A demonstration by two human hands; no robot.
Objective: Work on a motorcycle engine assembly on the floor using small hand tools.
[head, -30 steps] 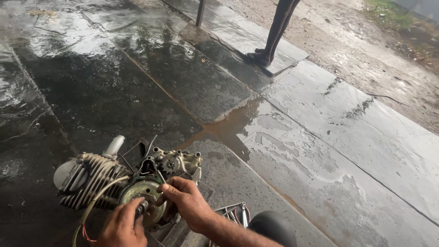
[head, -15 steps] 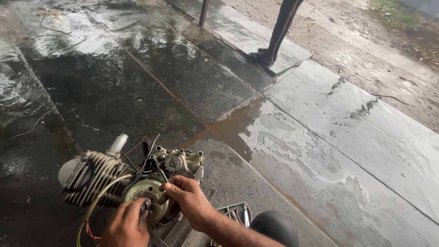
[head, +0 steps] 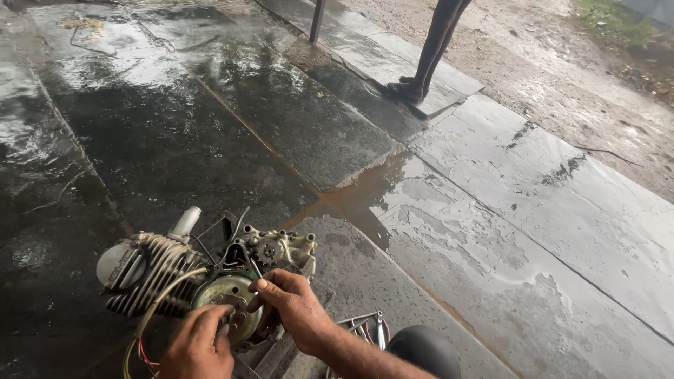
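The engine (head: 210, 281) sits on the wet stone floor (head: 491, 231), low in my view, finned cylinder to the left and open crankcase to the right. At its middle is the round rotor (head: 228, 298), and both my hands are on it. My left hand (head: 200, 344) comes up from below, its grip narrow, fingertips curled against the rotor's lower edge; I cannot tell whether it pinches anything small. My right hand (head: 295, 312) lies just to the right of it, grip closed down, thumb and fingers pressed on the rotor's upper right rim.

I judge the step in hand to be working the rotor on its shaft, turning or loosening it. The next move, I think, calls for a firm hold from the left while the right applies the twist, keeping the engine from sliding on the slick stone.

Yellow and red wires (head: 140, 337) trail just left of my left hand. A wire rack (head: 361, 326) and a dark round object (head: 421, 351) lie right of my right forearm. Far beyond, a person's leg (head: 432, 49) stands beside a post (head: 317, 21).
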